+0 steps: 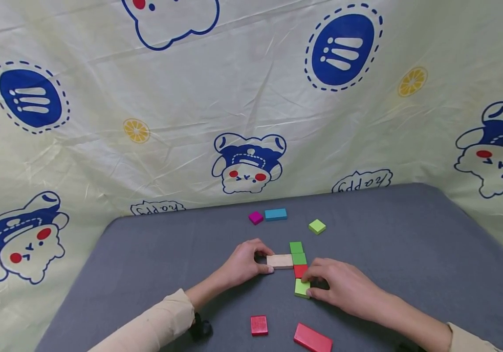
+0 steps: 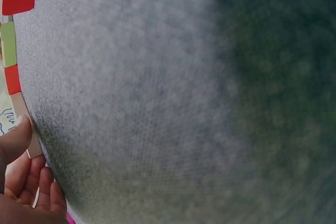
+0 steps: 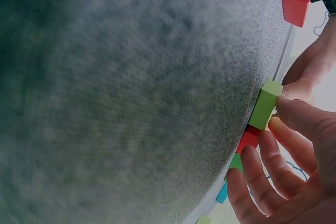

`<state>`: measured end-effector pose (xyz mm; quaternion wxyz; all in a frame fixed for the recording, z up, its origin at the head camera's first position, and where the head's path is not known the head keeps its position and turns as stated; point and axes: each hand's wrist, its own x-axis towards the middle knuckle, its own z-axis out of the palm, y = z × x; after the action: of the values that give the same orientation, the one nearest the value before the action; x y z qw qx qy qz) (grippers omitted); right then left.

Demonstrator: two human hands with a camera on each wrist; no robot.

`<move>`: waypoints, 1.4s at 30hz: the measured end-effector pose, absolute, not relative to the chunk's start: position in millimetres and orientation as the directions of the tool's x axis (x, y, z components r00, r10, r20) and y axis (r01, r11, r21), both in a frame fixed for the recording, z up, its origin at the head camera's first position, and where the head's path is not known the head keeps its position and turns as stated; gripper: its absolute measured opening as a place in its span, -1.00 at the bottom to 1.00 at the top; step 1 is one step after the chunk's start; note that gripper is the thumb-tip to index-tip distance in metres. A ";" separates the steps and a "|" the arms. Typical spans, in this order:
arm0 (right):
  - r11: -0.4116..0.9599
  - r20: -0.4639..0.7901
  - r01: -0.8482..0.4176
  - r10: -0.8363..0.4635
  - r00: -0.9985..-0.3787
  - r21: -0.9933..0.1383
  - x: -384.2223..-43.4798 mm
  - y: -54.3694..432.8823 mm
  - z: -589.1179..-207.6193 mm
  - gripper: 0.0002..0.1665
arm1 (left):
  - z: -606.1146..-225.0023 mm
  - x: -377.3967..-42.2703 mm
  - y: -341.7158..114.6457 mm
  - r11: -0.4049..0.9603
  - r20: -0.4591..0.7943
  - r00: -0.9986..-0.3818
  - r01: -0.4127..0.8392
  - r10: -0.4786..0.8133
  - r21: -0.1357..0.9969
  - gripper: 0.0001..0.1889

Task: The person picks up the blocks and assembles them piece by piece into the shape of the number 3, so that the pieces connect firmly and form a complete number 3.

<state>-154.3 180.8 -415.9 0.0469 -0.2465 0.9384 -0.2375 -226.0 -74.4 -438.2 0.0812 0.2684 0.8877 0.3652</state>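
Observation:
Between thumb and fingers my left hand (image 1: 248,259) holds the left end of a plain wooden block (image 1: 281,261). That block's right end meets a column of small blocks: two green blocks (image 1: 297,253) at the far end, then a red block (image 1: 300,271), then a light green block (image 1: 301,288) nearest me. My right hand (image 1: 339,283) pinches the light green block from its right side. In the right wrist view the thumb lies against the light green block (image 3: 266,104), and the other fingers are spread along the row.
A magenta block (image 1: 255,218), a blue block (image 1: 275,214) and another light green block (image 1: 317,226) lie farther back on the grey table (image 1: 154,259). Nearer me are a square red block (image 1: 259,325) and a longer red block (image 1: 313,338). A printed curtain (image 1: 181,98) hangs behind.

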 end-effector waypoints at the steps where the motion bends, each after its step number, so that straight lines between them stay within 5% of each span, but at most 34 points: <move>1: 0.766 0.029 -0.440 -0.485 -0.874 -0.469 -154.2 180.6 -415.6 -0.72 | -438.3 -226.1 -74.3 0.590 0.051 -0.843 0.417 0.535 0.691 -0.74; 25: 0.737 0.159 -0.502 -0.487 -0.859 -0.453 -182.2 174.7 -409.2 -0.71 | -439.2 -229.4 -77.9 0.584 0.066 -0.839 0.429 0.540 0.689 -0.75; 42: 0.722 0.099 -0.544 -0.561 -0.822 -0.427 -196.3 175.0 -416.5 -0.77 | -440.1 -227.7 -74.8 0.586 0.077 -0.839 0.438 0.539 0.682 -0.75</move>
<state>-196.3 175.0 -416.5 0.0187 -0.2979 0.9277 -0.2242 -227.7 -74.8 -440.1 0.0692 0.2751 0.8877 0.3626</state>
